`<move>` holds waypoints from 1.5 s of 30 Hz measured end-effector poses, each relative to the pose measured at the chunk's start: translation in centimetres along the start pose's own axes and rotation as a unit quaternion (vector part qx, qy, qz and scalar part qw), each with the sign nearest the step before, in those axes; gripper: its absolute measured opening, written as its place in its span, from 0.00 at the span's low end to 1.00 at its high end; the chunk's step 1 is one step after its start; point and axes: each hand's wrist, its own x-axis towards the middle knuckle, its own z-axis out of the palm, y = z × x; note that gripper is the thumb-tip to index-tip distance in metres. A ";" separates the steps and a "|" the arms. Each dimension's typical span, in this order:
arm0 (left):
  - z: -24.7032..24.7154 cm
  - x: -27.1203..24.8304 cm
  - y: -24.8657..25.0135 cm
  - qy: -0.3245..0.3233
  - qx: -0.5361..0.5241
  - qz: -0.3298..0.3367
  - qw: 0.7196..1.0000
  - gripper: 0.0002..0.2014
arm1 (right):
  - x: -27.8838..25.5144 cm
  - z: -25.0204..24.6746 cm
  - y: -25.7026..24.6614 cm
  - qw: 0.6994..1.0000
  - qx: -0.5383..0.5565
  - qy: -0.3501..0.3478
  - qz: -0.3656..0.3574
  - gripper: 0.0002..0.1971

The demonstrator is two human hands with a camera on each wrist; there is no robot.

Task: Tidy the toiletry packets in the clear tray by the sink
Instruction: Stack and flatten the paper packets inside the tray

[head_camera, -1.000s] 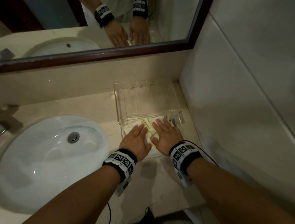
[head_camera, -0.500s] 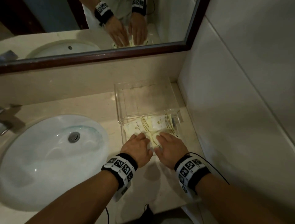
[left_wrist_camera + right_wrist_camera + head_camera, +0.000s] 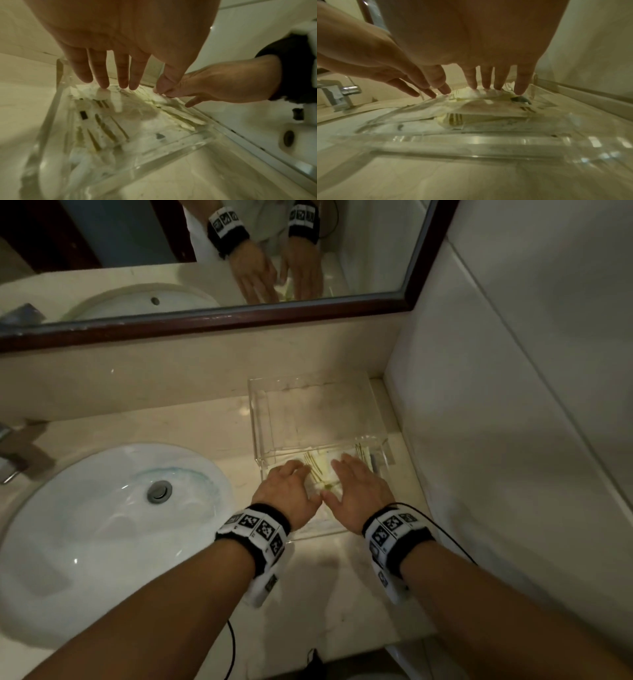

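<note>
Both hands had slid forward again, fingers uncurled: left hand (image 3: 291,494) and right hand (image 3: 359,494) lay flat, fingertips pressing cream, green-striped toiletry packets (image 3: 120,119) in the clear acrylic tray (image 3: 260,419). Tray's back half sat bare; palms hid most packets on the beige surface (image 3: 205,426).

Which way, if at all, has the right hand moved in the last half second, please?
Yes. The right hand has slid forward, deeper into the clear tray and toward the mirror, its fingers now stretched out over the packets.
</note>
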 end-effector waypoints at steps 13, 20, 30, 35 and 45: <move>1.2 -2.8 0.6 -0.003 0.005 0.029 1.000 0.25 | -4.0 0.3 1.6 0.995 0.019 0.095 -0.024 0.25; 2.8 -3.9 0.4 -0.035 0.006 0.034 0.999 0.23 | -5.6 2.0 2.3 0.999 0.006 0.015 -0.037 0.29; 2.5 -5.3 0.6 -0.015 0.020 0.052 0.998 0.22 | -6.9 1.8 1.5 0.997 0.018 0.055 -0.054 0.24; 3.0 -5.8 0.0 -0.050 0.011 0.045 0.998 0.25 | -7.6 3.1 1.2 0.999 0.007 0.010 -0.052 0.27; 1.3 -3.9 0.2 0.005 0.006 0.047 0.999 0.27 | -5.2 0.9 0.7 0.995 0.026 0.091 -0.034 0.26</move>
